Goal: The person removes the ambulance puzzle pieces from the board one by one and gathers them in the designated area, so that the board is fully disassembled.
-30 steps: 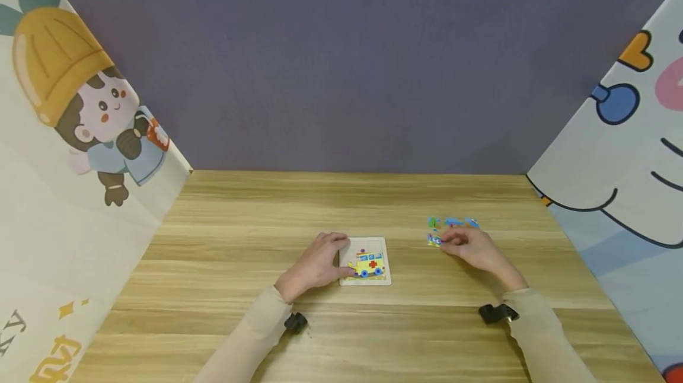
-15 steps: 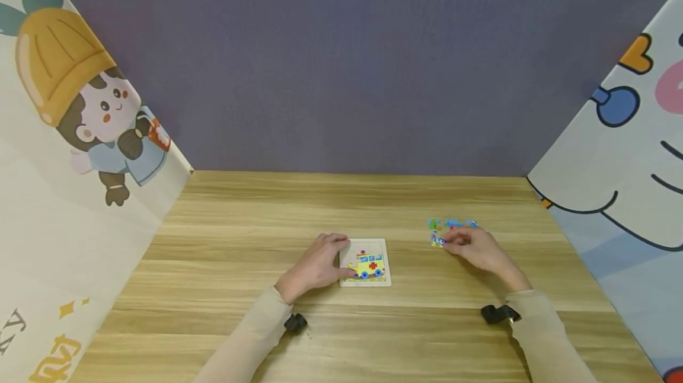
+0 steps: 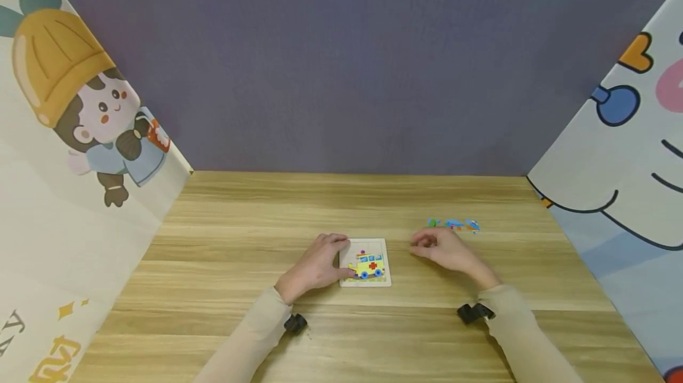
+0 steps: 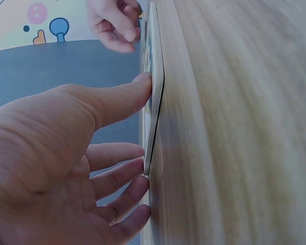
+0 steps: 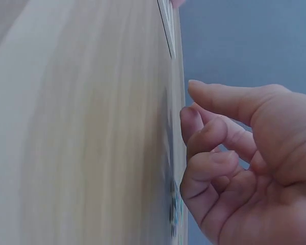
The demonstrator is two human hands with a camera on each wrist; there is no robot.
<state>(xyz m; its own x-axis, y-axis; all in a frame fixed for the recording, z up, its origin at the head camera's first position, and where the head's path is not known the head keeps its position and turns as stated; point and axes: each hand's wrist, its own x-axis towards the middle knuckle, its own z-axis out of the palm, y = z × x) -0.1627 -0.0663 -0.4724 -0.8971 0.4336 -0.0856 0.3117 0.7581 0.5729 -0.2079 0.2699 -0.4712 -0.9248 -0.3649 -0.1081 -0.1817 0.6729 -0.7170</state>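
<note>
A square picture-puzzle board [image 3: 388, 279] lies on the table, part filled with a yellow ambulance picture [image 3: 372, 264]. My left hand [image 3: 316, 264] rests at its left side. In the left wrist view the left thumb [image 4: 127, 97] presses on the board, while the other fingers reach its edge and the tabletop. My right hand [image 3: 448, 249] is low over the table, right of the board, its thumb and index finger drawn close together. The right wrist view shows those fingers [image 5: 209, 135] curled; I cannot tell whether a puzzle piece is hidden in them.
Several small blue puzzle pieces [image 3: 453, 224] lie in a row beyond the right hand. A grey-blue panel [image 3: 341, 74] stands at the table's back. Cartoon-printed walls [image 3: 64, 223] flank both sides. Each wrist wears a black camera [image 3: 295, 323].
My right hand has moved left, away from the puzzle pieces and nearer the board. The small piece at its fingertips earlier no longer shows. My left hand and the board have stayed put.
</note>
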